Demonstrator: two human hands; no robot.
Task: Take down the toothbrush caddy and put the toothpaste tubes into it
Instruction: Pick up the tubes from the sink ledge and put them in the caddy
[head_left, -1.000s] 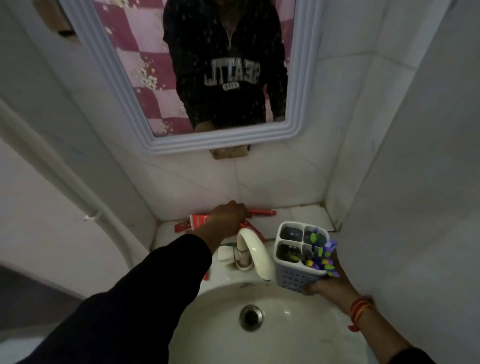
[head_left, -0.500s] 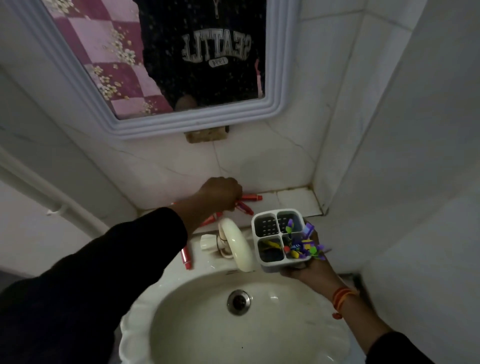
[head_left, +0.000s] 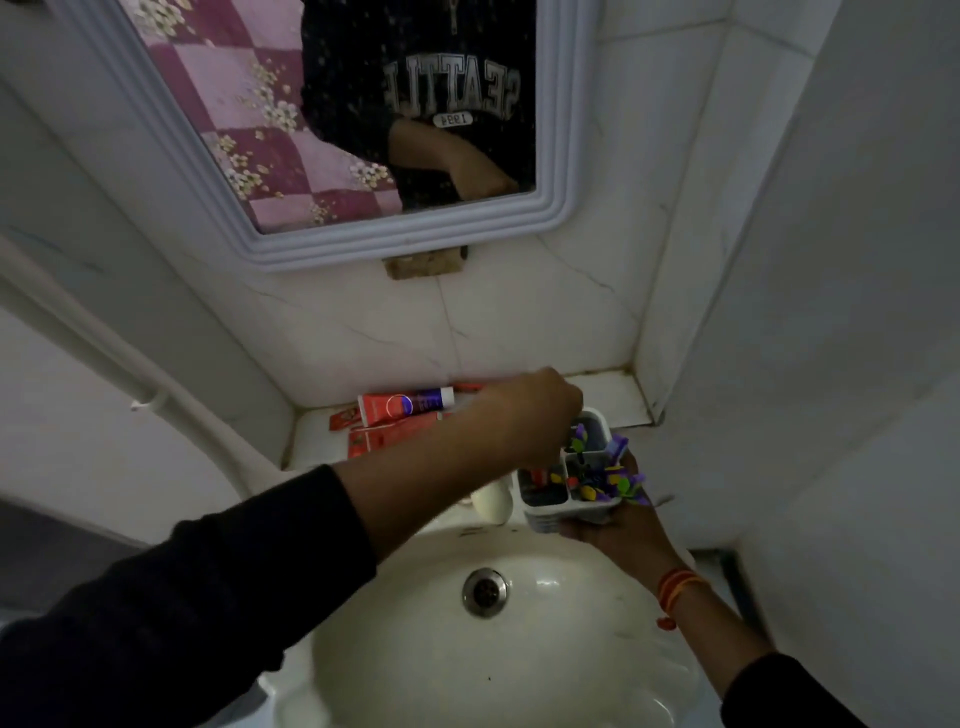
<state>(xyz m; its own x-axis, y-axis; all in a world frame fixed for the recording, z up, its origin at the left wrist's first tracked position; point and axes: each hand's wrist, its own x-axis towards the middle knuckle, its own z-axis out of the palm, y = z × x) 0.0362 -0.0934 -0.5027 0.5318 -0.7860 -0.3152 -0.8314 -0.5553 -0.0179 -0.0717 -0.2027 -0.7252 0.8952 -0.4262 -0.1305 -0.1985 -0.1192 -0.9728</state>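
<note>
My right hand (head_left: 621, 527) holds the white four-compartment toothbrush caddy (head_left: 569, 515) from below, above the sink's back rim. Purple and yellow toothbrush heads (head_left: 615, 480) stick out of its right side. My left hand (head_left: 530, 415) hovers over the caddy with fingers curled downward on a small red toothpaste tube (head_left: 537, 475), whose end stands in the front-left compartment. A red and blue toothpaste tube (head_left: 405, 405) lies on the tiled ledge behind, with another red tube (head_left: 371, 441) in front of it and a third red one (head_left: 344, 419) at the left.
A white faucet (head_left: 491, 505) sits under my left forearm. The white sink basin (head_left: 545, 665) with its metal drain (head_left: 485, 593) is below. A white-framed mirror (head_left: 395, 241) hangs above the ledge (head_left: 610, 397). Tiled walls close in on the right; a white pipe (head_left: 104, 353) runs at the left.
My left hand left the ledge and moved right to the caddy, carrying a red tube into a compartment. The tubes on the ledge are now uncovered. The caddy stayed in my right hand.
</note>
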